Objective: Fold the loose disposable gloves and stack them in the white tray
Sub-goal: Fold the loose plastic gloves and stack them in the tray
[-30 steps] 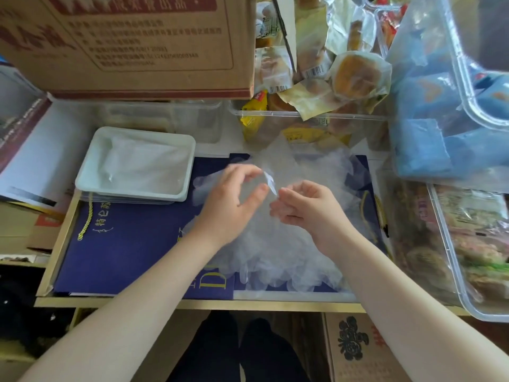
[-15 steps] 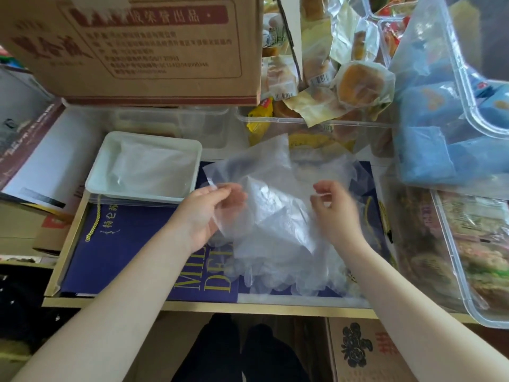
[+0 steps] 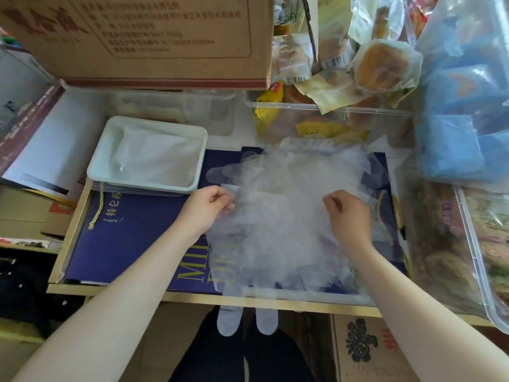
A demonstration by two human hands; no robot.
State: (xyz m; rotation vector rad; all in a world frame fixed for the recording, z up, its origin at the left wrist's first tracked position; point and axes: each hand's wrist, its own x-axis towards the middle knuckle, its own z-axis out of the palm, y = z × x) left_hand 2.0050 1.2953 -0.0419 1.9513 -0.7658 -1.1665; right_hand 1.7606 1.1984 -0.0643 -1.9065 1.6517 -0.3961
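Head view: a glove (image 3: 278,216) is being pinched flat between left hand (image 3: 205,209) and right hand (image 3: 349,213), cuff away, white tray (image 3: 95,172) lying nearer the left.

thin clear plastic gloves (image 3: 283,216); smooth white plastic tray (image 3: 110,150).

Bare blue worktop (image 3: 132,244) lies open at 8 o'clock, below the white tray (image 3: 102,161). A cardboard box (image 3: 154,40) overhangs at 11, clear bins (image 3: 468,244) wall off 3, and loose gloves (image 3: 289,216) cover the centre.
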